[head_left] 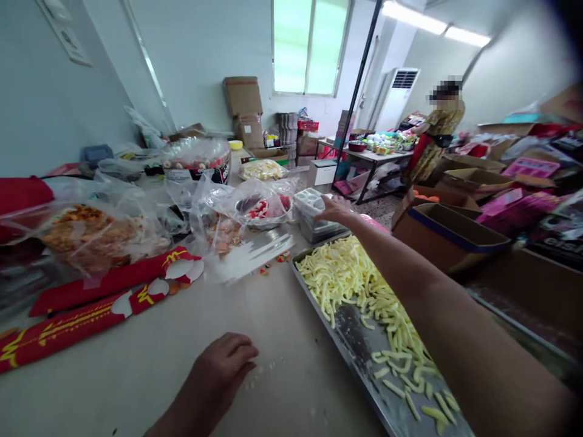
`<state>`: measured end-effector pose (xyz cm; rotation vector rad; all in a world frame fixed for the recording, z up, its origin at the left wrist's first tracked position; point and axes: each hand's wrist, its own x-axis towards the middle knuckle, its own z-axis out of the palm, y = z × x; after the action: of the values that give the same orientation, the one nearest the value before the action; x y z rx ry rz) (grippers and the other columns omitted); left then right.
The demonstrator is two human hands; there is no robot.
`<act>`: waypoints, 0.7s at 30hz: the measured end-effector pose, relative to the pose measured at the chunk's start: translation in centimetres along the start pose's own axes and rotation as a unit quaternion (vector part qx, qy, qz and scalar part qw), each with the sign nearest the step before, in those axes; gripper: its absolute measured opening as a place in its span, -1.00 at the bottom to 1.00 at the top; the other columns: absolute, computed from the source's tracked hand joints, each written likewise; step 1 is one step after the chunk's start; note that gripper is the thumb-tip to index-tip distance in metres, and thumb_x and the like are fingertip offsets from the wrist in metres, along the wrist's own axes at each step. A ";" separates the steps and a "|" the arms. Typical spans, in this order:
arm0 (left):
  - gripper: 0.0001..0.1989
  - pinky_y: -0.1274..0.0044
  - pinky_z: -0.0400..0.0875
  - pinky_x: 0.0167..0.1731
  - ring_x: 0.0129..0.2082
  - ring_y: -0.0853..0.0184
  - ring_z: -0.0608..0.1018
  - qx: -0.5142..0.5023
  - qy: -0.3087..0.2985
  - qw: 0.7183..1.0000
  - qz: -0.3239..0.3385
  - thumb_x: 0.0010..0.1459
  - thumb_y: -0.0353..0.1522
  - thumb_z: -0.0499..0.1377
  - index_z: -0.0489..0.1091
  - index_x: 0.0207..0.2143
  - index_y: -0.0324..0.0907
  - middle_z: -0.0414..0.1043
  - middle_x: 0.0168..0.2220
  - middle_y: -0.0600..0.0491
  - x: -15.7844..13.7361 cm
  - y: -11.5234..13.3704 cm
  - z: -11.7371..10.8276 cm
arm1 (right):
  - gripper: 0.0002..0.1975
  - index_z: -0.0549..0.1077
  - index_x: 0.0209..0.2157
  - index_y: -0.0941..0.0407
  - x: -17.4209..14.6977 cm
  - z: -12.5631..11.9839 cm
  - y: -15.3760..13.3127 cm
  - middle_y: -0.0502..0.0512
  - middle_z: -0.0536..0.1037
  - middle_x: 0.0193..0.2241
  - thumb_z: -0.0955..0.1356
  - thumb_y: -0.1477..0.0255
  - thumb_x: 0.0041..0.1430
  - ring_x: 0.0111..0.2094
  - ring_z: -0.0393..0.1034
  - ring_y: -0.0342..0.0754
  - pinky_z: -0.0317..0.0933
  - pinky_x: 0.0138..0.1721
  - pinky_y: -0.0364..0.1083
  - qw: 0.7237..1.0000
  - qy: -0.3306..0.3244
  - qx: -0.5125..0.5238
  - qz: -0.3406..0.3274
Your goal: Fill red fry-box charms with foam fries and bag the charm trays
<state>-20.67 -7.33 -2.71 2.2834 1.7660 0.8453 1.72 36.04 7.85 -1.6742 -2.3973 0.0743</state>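
Note:
My right hand reaches across to a stack of clear plastic moulded trays, its fingers spread at the stack's right side. Below that arm lies a metal tray piled with pale yellow, fry-shaped pieces, loose and thinning toward the near end. My left hand rests low over the tabletop, fingers curled together, with no object visible in it. Small pale crumbs lie beside its fingertips. Red fry-box sleeves with yellow lettering lie in long nested rows on the left.
Clear bags of orange-brown pieces and a bowl with red and white pieces crowd the table's far side. Cardboard boxes stand on the right. A person stands by another table at the back.

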 end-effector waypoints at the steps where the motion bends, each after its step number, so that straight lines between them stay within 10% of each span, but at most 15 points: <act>1: -0.77 0.44 0.58 -0.19 -0.18 0.22 0.65 -0.018 0.000 1.000 0.001 0.28 -0.39 0.13 0.61 -0.19 -0.05 0.62 -0.18 -0.03 0.4 0.4 0.4 | 0.04 0.18 0.37 0.09 -0.2 0.1 0.0 0.44 0.29 0.24 0.54 0.08 -0.09 0.22 0.14 0.44 0.01 0.18 0.33 1.000 0.000 -0.002 0.012; 6: -0.70 0.35 0.57 -0.12 -0.16 0.19 0.64 -0.226 0.074 0.946 -0.219 0.16 -0.25 0.32 0.53 -0.05 -0.06 0.60 -0.16 -0.04 1.2 1.8 0.2 | 0.09 0.12 0.41 0.03 -9.0 -0.9 -1.9 0.36 0.35 0.18 0.55 0.15 -0.13 0.19 0.21 0.41 0.11 0.16 0.31 0.992 0.084 0.097 -0.007; 9: -0.57 0.40 0.56 -0.19 -0.21 0.22 0.63 -0.433 0.192 0.808 -0.350 0.00 -0.19 0.43 0.44 -0.12 -0.15 0.57 -0.20 -0.06 1.6 3.9 -1.5 | 0.00 0.11 0.40 0.00 -18.1 -0.9 -6.9 0.25 0.38 0.18 0.50 0.18 -0.04 0.17 0.28 0.28 0.22 0.12 0.21 0.947 0.036 0.273 -0.165; 12: -0.60 0.37 0.53 -0.15 -0.22 0.26 0.60 -0.604 0.274 0.677 -0.318 0.06 -0.13 0.40 0.42 -0.18 -0.17 0.53 -0.19 -0.03 0.1 5.8 -4.1 | 0.05 0.10 0.41 -0.04 -26.2 0.8 -13.5 0.25 0.38 0.15 0.50 0.28 -0.14 0.11 0.33 0.29 0.30 0.05 0.21 0.899 -0.044 0.328 -0.288; 21: -0.70 0.55 0.36 -0.31 -0.46 0.44 0.46 -0.507 0.568 0.537 -0.364 -0.16 -0.27 0.50 0.53 -0.44 -0.25 0.49 -0.48 0.06 -21.3 5.2 -11.0 | 0.31 0.05 0.43 0.01 -40.5 7.4 -38.0 0.33 0.47 0.01 0.60 0.15 -0.37 0.05 0.37 0.42 0.26 -0.02 0.35 0.790 -0.268 0.391 -0.390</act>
<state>-25.08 -31.09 1.31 0.0000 1.3658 2.3982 -21.49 -14.46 0.87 -0.2442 -2.6157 1.3267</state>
